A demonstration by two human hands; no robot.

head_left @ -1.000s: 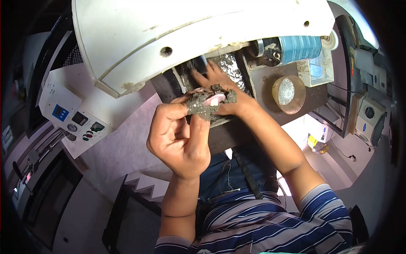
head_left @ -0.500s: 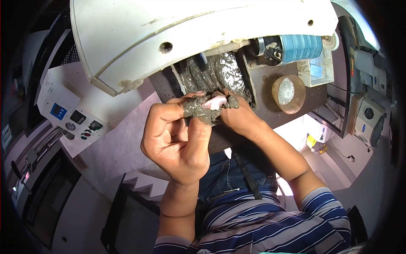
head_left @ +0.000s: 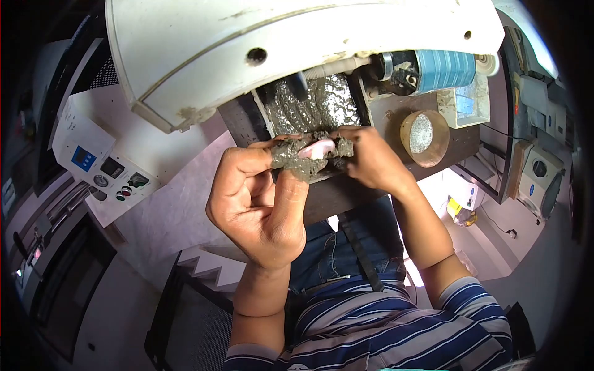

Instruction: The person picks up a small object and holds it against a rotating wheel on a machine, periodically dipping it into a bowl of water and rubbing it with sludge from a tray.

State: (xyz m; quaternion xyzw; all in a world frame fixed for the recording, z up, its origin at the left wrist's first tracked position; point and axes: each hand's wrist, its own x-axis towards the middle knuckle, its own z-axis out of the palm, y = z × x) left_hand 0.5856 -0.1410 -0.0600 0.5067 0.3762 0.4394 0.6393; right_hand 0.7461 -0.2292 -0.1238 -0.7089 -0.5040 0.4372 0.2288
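A pink and white denture (head_left: pixel 318 149), thickly coated in wet grey paste, is held up in front of the machine's trough. My left hand (head_left: pixel 260 198) is closed on its left end, thumb below and fingers above, with paste covering the fingertips. At the right end, my right hand (head_left: pixel 377 162) has its fingers curled against the denture and a clump of grey paste (head_left: pixel 344 147). Its thumb sits lower, a little apart from the denture. Behind both hands lies the trough of glistening grey slurry (head_left: pixel 334 102), with a dark wheel (head_left: pixel 297 86) at its upper edge.
A white machine hood (head_left: pixel 297 37) hangs over the trough. To the right are a blue ribbed motor housing (head_left: pixel 445 71), a round bowl (head_left: pixel 436 154) of pale granular material and a white tray (head_left: pixel 479 117). A control panel (head_left: pixel 102 167) stands at the left.
My right hand has shifted right, and its thumb has come away from the denture's lower side. My left hand and the denture have hardly moved. The view has shifted slightly.
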